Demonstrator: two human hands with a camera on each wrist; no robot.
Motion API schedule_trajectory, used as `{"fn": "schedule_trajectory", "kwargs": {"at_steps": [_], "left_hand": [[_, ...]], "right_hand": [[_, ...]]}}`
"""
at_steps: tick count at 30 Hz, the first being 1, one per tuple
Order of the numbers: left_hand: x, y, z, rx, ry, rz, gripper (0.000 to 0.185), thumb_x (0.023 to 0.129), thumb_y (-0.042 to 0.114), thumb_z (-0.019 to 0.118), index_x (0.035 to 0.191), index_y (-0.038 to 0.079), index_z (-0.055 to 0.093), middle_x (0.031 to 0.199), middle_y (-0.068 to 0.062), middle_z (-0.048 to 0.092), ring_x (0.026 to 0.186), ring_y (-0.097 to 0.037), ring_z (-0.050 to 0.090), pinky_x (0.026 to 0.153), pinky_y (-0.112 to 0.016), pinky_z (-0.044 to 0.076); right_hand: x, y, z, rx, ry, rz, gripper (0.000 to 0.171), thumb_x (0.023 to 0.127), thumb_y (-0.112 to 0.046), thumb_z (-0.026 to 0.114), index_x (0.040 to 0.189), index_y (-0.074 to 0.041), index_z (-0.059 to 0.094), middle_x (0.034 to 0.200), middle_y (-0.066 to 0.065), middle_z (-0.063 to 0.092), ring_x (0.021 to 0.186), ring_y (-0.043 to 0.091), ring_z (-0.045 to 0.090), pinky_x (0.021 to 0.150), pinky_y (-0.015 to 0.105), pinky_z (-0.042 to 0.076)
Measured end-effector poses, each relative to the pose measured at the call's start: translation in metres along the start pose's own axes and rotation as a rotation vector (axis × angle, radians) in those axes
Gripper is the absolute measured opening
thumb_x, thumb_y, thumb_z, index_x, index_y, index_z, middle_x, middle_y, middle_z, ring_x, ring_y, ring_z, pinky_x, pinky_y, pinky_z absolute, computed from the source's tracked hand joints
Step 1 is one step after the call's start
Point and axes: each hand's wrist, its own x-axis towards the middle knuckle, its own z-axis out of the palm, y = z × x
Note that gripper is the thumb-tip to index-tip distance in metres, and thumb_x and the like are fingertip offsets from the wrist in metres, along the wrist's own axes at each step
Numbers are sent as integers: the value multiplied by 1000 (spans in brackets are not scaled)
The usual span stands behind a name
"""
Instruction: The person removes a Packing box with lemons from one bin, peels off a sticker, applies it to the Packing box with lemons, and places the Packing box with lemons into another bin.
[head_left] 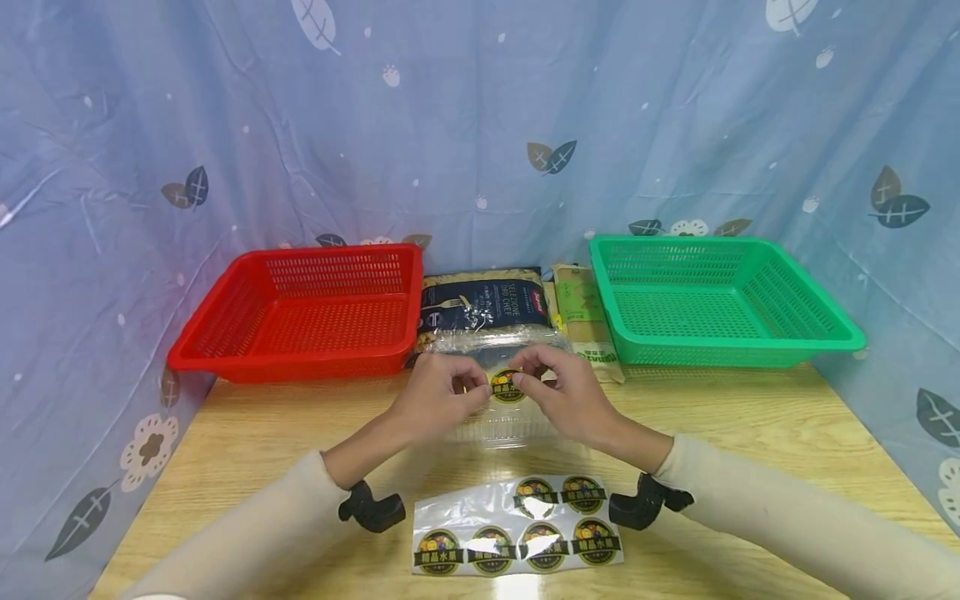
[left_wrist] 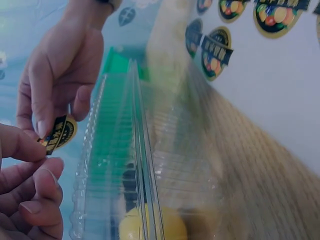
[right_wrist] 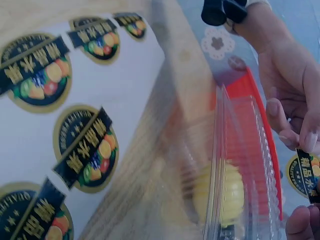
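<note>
the left hand (head_left: 442,393) and right hand (head_left: 572,398) pinch opposite edges of a sticker (head_left: 508,386) over the clear box (head_left: 501,431), between the front and back edges of the tabletop (head_left: 750,410); best hold it flat and level, then press from its middle outward.

A strip of bare worktop (head_left: 750,417) runs between the clear box (head_left: 502,429) and the flat sticker sheet (head_left: 450,512), though the black wrist mounts (head_left: 371,510) narrow it and the sleeves (head_left: 787,508) slant across either side. From above, the left grip (head_left: 442,392), the right grip (head_left: 570,396) and the sticker (head_left: 508,386) pinched between them obstruct the box. Packages (head_left: 487,302) block the gap between the red basket (head_left: 300,367) and green basket (head_left: 735,352); a curtain (head_left: 480,108) walls the back. Both baskets admit entry from above.
</note>
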Motion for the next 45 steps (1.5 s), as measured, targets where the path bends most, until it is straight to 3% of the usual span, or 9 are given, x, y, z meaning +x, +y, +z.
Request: {"fn": "schedule_trajectory", "kwargs": {"at_steps": [10,24,33,45], "left_hand": [[13,-4,0,60,-18,-74,9,88,10,69,81,11,75,68,8,66,62,-13,57,58,-28,48],[21,-5,2,231,-52,-166,14,87,16,70,74,20,71,64,12,62,66,-13,56,65,-32,46],[26,-6,4,291,-102,-165,17,84,13,68,69,21,69,61,10,60,63,-13,56,61,-31,47],[29,-13,7,327,-130,-175,16,81,14,68,67,22,67,60,11,59,62,-12,55,57,-31,46]], "right_hand": [[13,7,-4,9,-34,49,9,96,-3,68,105,-6,68,83,7,66,52,18,54,45,27,45],[24,15,-6,-55,-108,59,14,94,-2,70,107,-1,69,82,7,65,58,18,56,44,28,45],[28,18,-4,-160,-128,30,14,90,2,72,104,-2,71,80,1,66,72,14,62,61,27,50],[30,22,0,-243,-138,8,20,82,3,78,100,-1,72,80,2,67,69,11,60,66,27,53]]}}
